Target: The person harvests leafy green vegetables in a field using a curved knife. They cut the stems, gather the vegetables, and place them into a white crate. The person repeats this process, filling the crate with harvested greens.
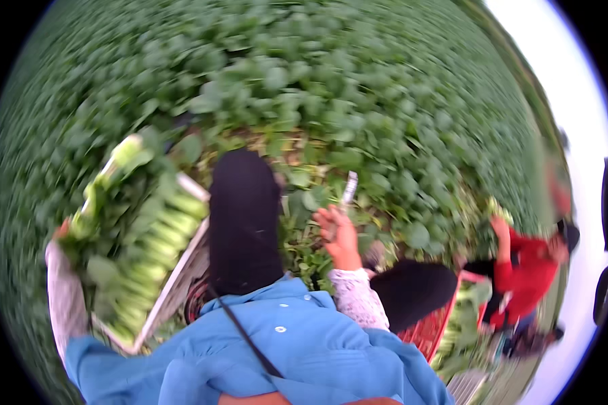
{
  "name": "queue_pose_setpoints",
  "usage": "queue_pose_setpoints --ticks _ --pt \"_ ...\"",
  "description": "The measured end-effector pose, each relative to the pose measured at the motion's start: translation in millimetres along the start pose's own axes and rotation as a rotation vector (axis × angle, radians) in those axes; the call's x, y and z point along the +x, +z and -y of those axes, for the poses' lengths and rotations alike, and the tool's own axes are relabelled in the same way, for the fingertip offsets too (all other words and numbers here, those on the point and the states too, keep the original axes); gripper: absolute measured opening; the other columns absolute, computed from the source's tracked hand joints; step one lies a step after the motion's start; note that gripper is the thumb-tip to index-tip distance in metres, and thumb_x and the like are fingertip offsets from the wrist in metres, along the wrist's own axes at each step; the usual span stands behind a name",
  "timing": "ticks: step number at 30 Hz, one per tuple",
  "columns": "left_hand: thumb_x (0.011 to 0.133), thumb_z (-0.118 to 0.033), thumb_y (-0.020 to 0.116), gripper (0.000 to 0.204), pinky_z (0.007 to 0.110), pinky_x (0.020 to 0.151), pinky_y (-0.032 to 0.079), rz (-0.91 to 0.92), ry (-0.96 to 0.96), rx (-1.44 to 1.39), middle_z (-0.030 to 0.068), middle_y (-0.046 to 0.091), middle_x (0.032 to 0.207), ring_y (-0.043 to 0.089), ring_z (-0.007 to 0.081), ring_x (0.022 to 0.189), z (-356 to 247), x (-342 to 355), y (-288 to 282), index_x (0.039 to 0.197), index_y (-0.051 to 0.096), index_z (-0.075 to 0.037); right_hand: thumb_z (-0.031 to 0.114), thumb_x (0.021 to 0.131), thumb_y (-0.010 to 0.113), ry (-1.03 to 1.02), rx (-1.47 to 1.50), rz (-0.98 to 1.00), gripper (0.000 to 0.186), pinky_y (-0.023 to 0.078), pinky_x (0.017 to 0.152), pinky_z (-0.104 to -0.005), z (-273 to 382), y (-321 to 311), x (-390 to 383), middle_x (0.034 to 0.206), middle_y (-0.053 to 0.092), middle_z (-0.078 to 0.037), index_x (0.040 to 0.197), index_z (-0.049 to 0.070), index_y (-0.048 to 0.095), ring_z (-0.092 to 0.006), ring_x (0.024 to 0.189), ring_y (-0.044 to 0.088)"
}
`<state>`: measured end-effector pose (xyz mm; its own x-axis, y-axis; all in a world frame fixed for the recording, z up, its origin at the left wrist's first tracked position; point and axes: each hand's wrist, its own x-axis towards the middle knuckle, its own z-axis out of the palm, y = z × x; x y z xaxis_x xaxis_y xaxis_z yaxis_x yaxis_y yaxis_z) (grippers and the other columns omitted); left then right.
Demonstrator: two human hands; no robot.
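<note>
At the far left, my left hand (64, 228) is at the outer side of a pale crate (172, 283) packed with leafy greens. It touches the pale-stemmed greens (88, 202) along that side; its fingers are mostly hidden and blurred. Inside the crate lies a row of greens (152, 260) with light green stems. Right of my dark-clad knee, my right hand (338, 236) is closed around what looks like a short knife (349, 187), its light blade pointing up and away. The hand is held above low leaves and cut stalks.
A dense field of leafy plants (284, 74) spreads ahead. To the right stands a red crate (442, 324) with more greens. Beyond it, a person in a red top (528, 273) reaches toward the plants; another person (530, 341) is behind.
</note>
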<state>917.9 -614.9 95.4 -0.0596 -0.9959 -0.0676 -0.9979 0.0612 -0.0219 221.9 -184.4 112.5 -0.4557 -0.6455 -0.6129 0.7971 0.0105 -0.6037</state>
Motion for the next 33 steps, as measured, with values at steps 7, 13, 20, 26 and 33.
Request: queue_pose_setpoints --ticks 7,13,20,26,33 --pt "0.083 -0.049 0.059 0.054 0.042 0.078 0.051 -0.239 0.151 0.008 0.0215 0.066 0.102 0.064 0.037 0.092 -76 -9 57 0.107 0.063 -0.001 0.015 0.092 0.055 -0.169 0.14 -0.154 0.028 0.043 0.049 -0.0268 3 -70 -16 0.097 0.064 -0.01 0.117 0.008 0.045 -0.0238 0.084 0.068" --pt "0.085 -0.046 0.057 0.052 0.041 0.076 0.052 -0.335 0.197 0.052 0.0198 0.065 0.105 0.064 0.0365 0.091 -74 -7 65 0.112 0.059 -0.003 0.018 0.091 0.056 -0.188 0.106 -0.187 0.026 0.042 0.05 -0.0284 -14 -60 -11 0.096 0.064 -0.007 0.115 0.009 0.047 -0.0217 0.083 0.068" --pt "0.087 -0.044 0.056 0.051 0.04 0.074 0.053 -0.388 0.252 0.128 0.0178 0.064 0.109 0.064 0.0359 0.091 -91 -12 45 0.119 0.055 -0.004 0.017 0.093 0.055 -0.152 0.099 -0.215 0.023 0.041 0.046 -0.0249 -5 -48 -13 0.093 0.063 -0.006 0.114 0.011 0.047 -0.0196 0.081 0.068" --pt "0.089 -0.042 0.055 0.05 0.039 0.072 0.053 -0.398 0.339 0.186 0.0161 0.064 0.112 0.064 0.0354 0.09 -82 0 46 0.124 0.052 -0.006 0.019 0.091 0.055 -0.192 0.068 -0.246 0.02 0.039 0.05 -0.0264 -7 -59 -11 0.091 0.062 -0.003 0.109 0.012 0.048 -0.0169 0.078 0.067" --pt "0.093 -0.042 0.05 0.055 0.042 0.081 0.052 -0.342 0.214 0.232 0.0178 0.056 0.125 0.061 0.0359 0.1 -54 -28 59 0.131 0.046 -0.003 0.017 0.09 0.056 -0.167 -0.018 -0.246 0.023 0.04 0.048 -0.0278 -16 -44 4 0.091 0.063 -0.005 0.11 0.011 0.047 -0.0193 0.077 0.067"
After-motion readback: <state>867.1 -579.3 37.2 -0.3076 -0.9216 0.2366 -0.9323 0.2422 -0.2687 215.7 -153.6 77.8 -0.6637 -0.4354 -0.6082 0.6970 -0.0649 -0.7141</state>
